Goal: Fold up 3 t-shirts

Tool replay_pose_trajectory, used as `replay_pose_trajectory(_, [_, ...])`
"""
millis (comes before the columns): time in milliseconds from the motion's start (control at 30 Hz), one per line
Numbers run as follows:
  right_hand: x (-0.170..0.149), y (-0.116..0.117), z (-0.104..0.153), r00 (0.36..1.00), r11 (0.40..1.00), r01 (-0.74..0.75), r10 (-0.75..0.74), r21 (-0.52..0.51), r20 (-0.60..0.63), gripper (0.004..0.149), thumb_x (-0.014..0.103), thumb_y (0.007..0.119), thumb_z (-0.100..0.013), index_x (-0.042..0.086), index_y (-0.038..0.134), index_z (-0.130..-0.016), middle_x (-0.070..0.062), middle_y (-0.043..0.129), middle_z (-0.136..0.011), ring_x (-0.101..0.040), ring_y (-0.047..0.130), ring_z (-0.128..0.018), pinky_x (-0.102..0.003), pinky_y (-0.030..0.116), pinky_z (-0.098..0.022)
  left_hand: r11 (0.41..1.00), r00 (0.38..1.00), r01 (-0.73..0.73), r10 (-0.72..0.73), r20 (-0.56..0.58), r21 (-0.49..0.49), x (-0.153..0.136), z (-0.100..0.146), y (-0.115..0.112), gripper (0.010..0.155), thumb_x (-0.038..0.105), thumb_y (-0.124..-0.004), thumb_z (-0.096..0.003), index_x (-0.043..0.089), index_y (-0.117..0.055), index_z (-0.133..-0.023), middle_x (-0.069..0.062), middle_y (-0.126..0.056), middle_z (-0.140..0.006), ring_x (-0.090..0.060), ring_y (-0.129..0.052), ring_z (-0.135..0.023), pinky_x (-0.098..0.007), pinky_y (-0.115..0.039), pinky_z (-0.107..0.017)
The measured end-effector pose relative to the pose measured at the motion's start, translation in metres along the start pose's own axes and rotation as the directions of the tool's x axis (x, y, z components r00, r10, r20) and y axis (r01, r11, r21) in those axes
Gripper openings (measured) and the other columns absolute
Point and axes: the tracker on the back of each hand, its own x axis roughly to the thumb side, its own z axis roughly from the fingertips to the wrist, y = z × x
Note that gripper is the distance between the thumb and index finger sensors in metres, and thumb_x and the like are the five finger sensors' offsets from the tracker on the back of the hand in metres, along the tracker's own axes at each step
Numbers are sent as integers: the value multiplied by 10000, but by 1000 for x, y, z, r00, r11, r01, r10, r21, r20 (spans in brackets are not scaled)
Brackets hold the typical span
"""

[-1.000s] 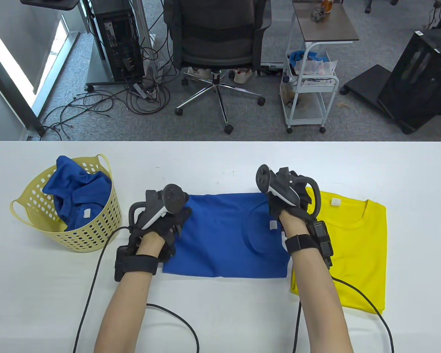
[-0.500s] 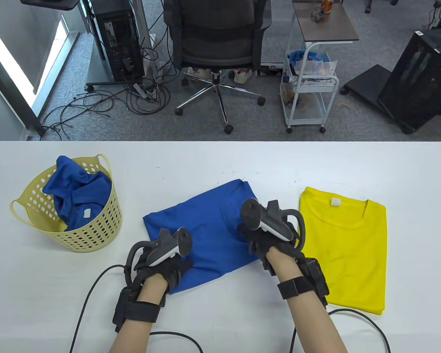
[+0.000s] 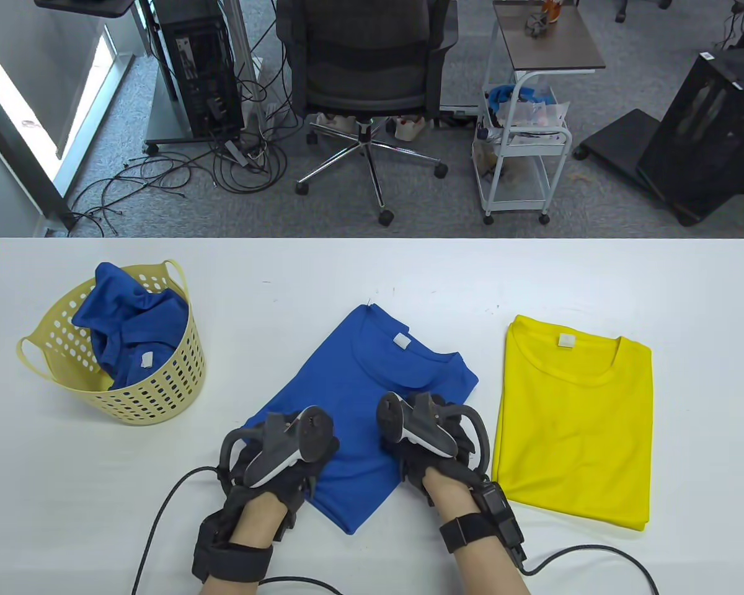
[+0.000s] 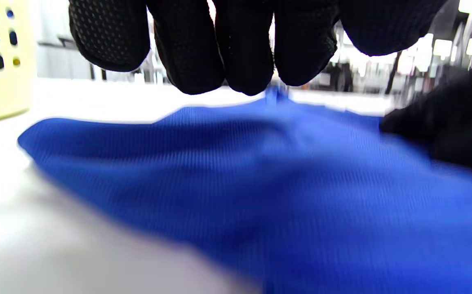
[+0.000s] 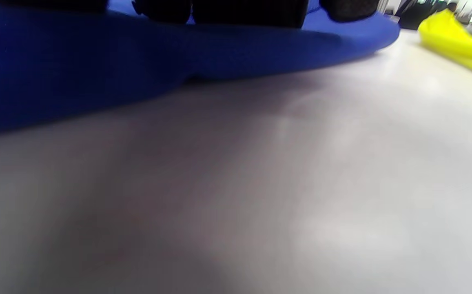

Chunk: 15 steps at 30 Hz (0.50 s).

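Resting on blue t-shirt point(image 3: 372, 396) (folded): both hands point(image 3: 285, 458).

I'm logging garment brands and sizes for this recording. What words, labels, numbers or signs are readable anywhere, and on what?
No readable text anywhere.
Folded blue t-shirt: white neck tag, blank or too small to read.
Yellow t-shirt: white neck tag, likewise.
Blue shirt in the basket: white tag, unreadable.
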Motion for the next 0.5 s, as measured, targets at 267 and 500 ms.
replay_pose_trajectory(267, [-11,-6,0,999,996,-26,22,87,44,577,271,812,-397,418,602,-913,-29,518,-1071,-437,538,-983,-669,463,-695,972,983,-18,-25,-180,-232,-52,-6,-29,661,621,-659,-427,337,-612,-1022,-2,-602,-1102,-372,-531,-1034,-568,-614,-722])
replay_pose_trajectory(500, [-24,-3,13,990,994,38,-51,98,135,511,159,849,-391,454,725,-789,38,580,-1024,-393,563,-978,-660,463,-701,966,980,-99,54,-191,-238,-64,-14,-46,612,604,-659,-425,354,-667,-984,-3,-611,-1090,-366,-571,-1011,-565,-624,-718])
